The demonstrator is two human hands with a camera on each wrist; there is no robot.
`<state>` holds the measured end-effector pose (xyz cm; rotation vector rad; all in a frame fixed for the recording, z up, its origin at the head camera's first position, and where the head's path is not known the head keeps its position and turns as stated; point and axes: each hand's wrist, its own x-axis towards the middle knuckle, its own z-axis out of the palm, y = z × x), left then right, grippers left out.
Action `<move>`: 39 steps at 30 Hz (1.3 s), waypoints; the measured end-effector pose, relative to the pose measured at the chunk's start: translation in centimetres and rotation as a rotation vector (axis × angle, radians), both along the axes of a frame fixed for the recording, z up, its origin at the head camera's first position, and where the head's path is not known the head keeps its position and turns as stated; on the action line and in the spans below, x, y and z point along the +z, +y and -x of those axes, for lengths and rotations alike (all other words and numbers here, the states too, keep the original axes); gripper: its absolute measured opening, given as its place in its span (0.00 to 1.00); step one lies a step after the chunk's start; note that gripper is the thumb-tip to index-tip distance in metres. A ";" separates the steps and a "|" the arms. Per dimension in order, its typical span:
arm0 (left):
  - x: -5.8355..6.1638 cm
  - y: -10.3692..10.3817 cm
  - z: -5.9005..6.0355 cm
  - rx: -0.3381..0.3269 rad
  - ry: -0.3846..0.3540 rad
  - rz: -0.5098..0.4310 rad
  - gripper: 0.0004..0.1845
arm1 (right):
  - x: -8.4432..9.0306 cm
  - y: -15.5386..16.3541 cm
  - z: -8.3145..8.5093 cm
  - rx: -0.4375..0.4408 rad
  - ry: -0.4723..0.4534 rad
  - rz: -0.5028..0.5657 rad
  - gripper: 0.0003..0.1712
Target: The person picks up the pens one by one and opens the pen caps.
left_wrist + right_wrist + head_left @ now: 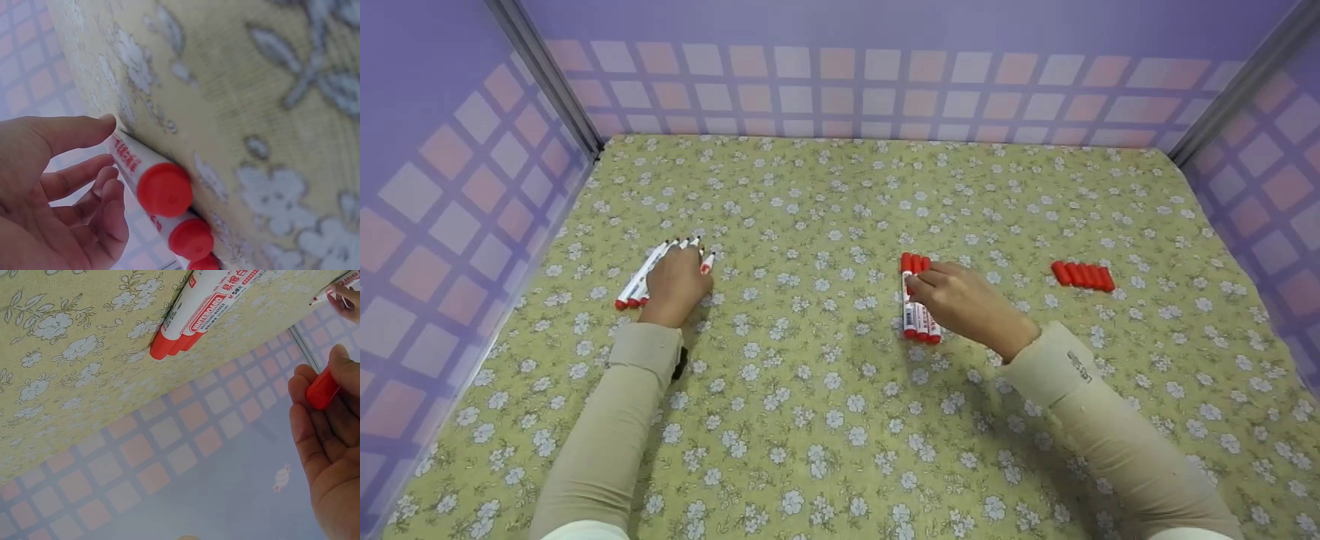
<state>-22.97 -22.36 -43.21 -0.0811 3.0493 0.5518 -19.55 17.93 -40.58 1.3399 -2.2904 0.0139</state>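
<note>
Sleeves in beige fill the near edge of the head view, both forearms reaching out over the floral tablecloth, which covers the whole floor of a booth with lilac checked walls. Left hand lies over a fanned row of uncapped markers at the left, thumb and fingers curled loosely onto the barrels; the left wrist view shows the thumb tip touching the top barrel, red end plugs stacked side by side, no firm pinch. Right hand rests on a tight group of capped markers near the middle, fingers bent over them; the right wrist view shows a small red cap pinched at the fingertips. Well apart to the right sits a neat row of loose red caps. Handling, as a judgement: markers are light, stiff, smooth plastic and round (they will roll on the cloth if nudged), so best taken mid-barrel between thumb and two fingers; caps are tiny and slippery, needing a fingertip pinch. Nothing stands between the three groups; the only crowding is marker against marker within each row.
</note>
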 end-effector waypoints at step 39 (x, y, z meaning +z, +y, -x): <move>0.7 13.9 -0.6 -0.293 -0.137 -0.532 0.19 | -1.2 10.5 3.6 -0.468 -0.215 0.412 0.16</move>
